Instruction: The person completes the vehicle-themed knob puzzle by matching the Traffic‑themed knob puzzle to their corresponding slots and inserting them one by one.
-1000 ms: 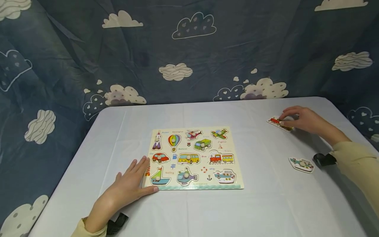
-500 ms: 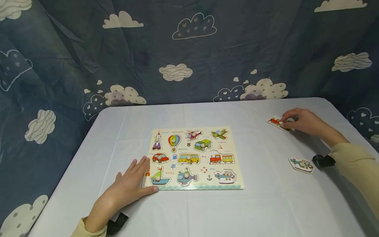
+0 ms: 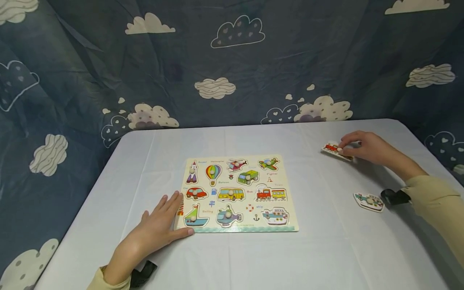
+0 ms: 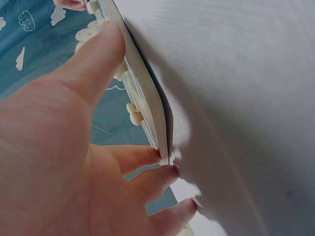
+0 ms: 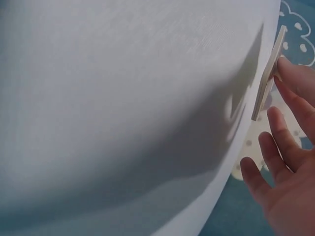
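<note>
A wooden peg puzzle board [image 3: 250, 159] with colourful vehicle pictures lies at the middle of the table. My left hand [image 3: 154, 225] rests at its left edge, thumb on the near corner and fingers spread along the side; the left wrist view shows the thumb and fingertips against the board's edge [image 4: 142, 91]. At the far right, my right hand [image 3: 369, 149] pinches the knob of a red train puzzle piece [image 3: 330, 148] between thumb and index finger. In the right wrist view the piece [image 5: 268, 76] hangs tilted above the cloth, the other fingers spread free.
A ship puzzle piece [image 3: 369, 201] with a knob lies on the white tablecloth [image 3: 290, 257] near the right wrist. Knobbed pieces sit in most board slots; the train picture [image 3: 271, 194] and ship picture [image 3: 275, 216] show no knobs. A dark cloud-patterned curtain [image 3: 239, 60] hangs behind.
My right hand has taken the train piece up off the table and shifted it slightly left. The left hand and the board have stayed put.
</note>
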A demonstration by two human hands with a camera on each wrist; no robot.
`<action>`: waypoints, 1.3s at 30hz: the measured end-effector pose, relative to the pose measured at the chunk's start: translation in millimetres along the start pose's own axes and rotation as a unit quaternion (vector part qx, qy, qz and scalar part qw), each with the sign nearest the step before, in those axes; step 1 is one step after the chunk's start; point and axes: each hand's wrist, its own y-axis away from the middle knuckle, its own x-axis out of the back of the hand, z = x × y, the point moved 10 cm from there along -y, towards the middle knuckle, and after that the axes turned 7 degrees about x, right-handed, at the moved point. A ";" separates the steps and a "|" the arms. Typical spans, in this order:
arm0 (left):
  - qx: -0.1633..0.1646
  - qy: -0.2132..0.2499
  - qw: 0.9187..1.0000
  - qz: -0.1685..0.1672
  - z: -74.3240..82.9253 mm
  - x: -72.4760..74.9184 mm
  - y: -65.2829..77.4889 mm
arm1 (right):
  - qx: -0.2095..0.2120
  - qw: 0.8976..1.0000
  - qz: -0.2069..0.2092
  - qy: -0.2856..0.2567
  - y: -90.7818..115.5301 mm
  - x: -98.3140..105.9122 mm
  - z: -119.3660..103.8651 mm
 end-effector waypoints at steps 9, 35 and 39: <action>0.002 0.000 1.000 -0.001 -0.3 0.0 -0.2 | 0.035 0.999 -0.011 -0.015 0.7 -4.0 -32.3; 0.000 0.004 1.000 -0.001 -0.4 -0.6 0.0 | 0.186 0.981 -0.043 -0.020 25.9 -38.2 -155.7; 0.000 0.004 1.000 0.000 -0.2 -0.1 0.0 | 0.191 0.979 -0.051 -0.042 26.7 -47.2 -169.1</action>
